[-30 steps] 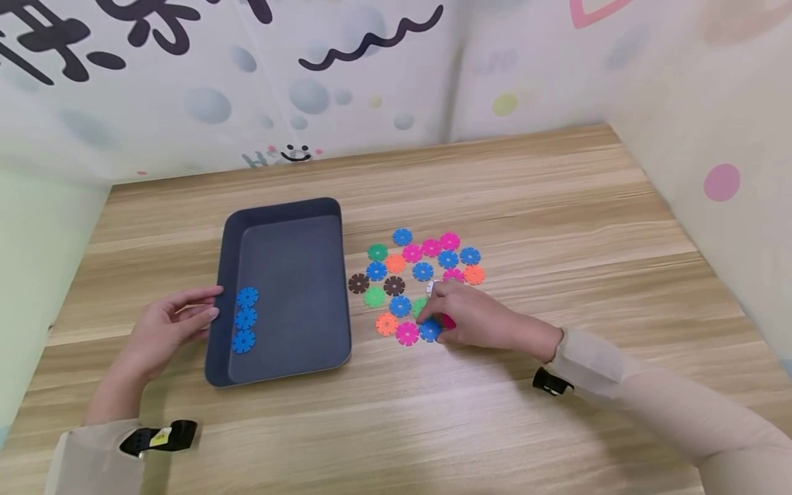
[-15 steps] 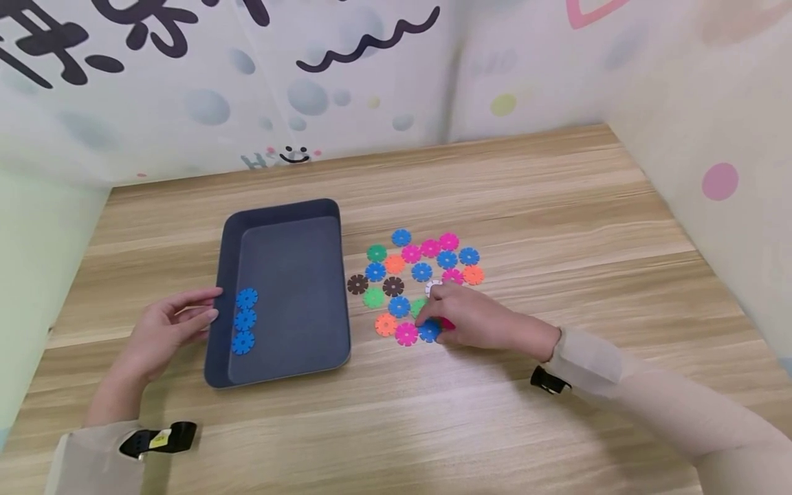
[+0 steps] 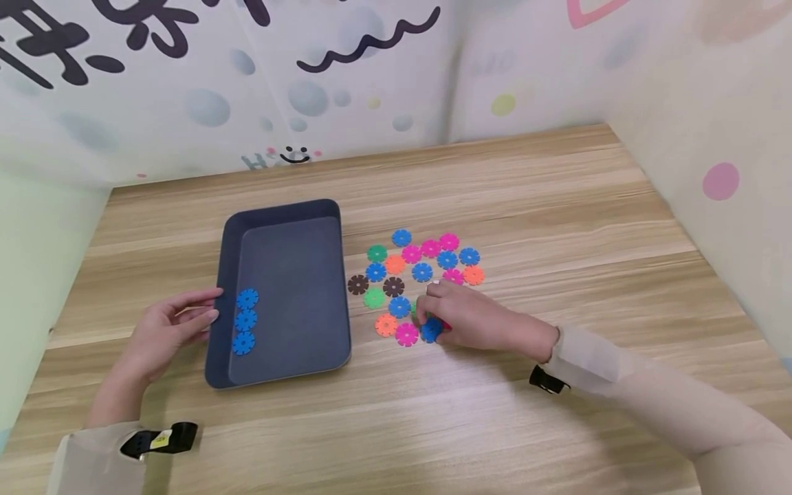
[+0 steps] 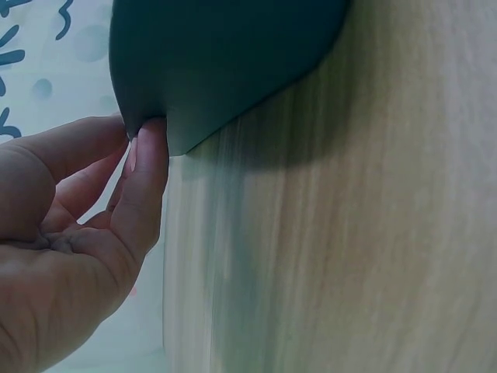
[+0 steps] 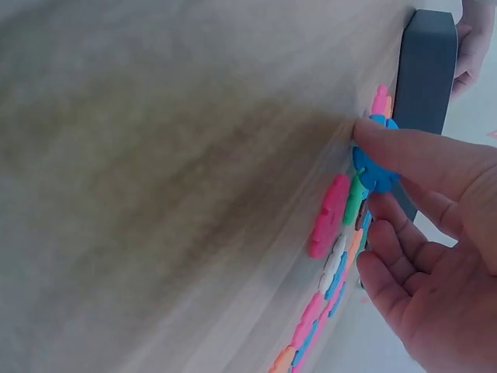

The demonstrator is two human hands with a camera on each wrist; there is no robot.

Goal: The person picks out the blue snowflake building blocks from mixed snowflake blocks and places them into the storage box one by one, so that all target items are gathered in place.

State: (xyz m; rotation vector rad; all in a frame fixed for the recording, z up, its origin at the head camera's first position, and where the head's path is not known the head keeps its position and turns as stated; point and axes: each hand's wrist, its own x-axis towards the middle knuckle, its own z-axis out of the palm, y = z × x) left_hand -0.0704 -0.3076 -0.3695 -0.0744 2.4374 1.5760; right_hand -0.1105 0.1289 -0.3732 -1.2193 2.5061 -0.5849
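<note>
Indoors, woodgrain table (image 3: pixel 557 206) before bubble-printed wall (image 3: pixel 383 103), left hand (image 3: pixel 163 328) loose against tray (image 3: pixel 297 295), right hand (image 3: pixel 471 315) around blue disc (image 3: pixel 430 331).

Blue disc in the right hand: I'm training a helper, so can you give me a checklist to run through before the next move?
1. Blue disc gripped: ok; the right hand pinches it.
2. Tray steadied: ok; the left hand holds its left rim.
3. Room in the tray: ok; three blue discs line its left side, with bare space beside them.
4. Held disc clear of its neighbours: cannot tell; the right hand hides part of that spot.
5. Held disc over the tray: not ok; it is by the loose discs, right of the tray.
</note>
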